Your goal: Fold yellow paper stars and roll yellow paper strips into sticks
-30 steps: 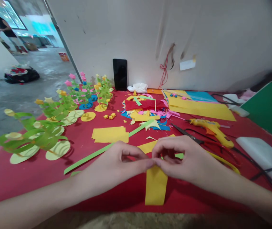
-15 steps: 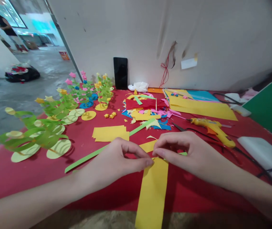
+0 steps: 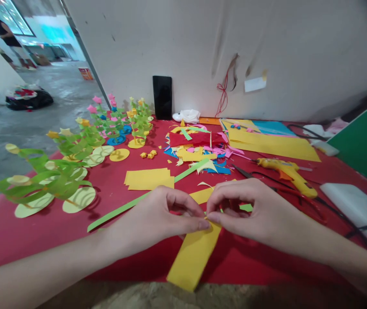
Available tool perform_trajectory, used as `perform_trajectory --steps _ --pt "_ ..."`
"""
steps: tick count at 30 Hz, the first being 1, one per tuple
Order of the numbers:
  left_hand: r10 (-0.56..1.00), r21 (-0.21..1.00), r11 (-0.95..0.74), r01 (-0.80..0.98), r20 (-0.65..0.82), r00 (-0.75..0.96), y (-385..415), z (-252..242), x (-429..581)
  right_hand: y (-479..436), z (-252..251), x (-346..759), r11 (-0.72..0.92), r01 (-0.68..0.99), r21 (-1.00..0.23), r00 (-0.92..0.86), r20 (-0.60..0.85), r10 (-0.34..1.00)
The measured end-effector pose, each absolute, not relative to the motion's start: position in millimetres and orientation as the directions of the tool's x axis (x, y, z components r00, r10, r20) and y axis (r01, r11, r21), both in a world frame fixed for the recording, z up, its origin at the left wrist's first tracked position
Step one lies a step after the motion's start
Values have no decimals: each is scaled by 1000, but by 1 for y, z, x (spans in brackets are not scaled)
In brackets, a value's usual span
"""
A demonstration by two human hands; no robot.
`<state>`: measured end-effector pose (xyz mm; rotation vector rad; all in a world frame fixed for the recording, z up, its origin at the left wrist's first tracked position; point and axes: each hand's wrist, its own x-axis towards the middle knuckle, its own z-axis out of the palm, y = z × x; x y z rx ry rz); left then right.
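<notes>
Soft, muted light surrounds me, brightest at the window on the upper left, and the grey floor shines with pale glare. Diffuse shadow darkens the red tabletop below my right hand. The distant person looks blurred, my forearms stretch toward the edges, and the upper right corner blackens.

Grip's where the left hand and right hand meet, paper strip angling down on its near side. Paper plants run off left and behind, paper stack just behind-left. Scrap pile sits straight behind, phone further back against the wall, glue gun behind-right.
</notes>
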<state>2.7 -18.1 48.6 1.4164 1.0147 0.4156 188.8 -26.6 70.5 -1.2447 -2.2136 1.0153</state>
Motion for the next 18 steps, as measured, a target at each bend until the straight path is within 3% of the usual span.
perform_trajectory --steps 7,18 --pt "732 911 101 400 -341 590 -19 50 1 -23 66 188 339 550 -764 -525 -1 851" --pt "738 910 225 349 -393 549 -17 44 2 -24 68 190 414 556 -721 -560 43 827"
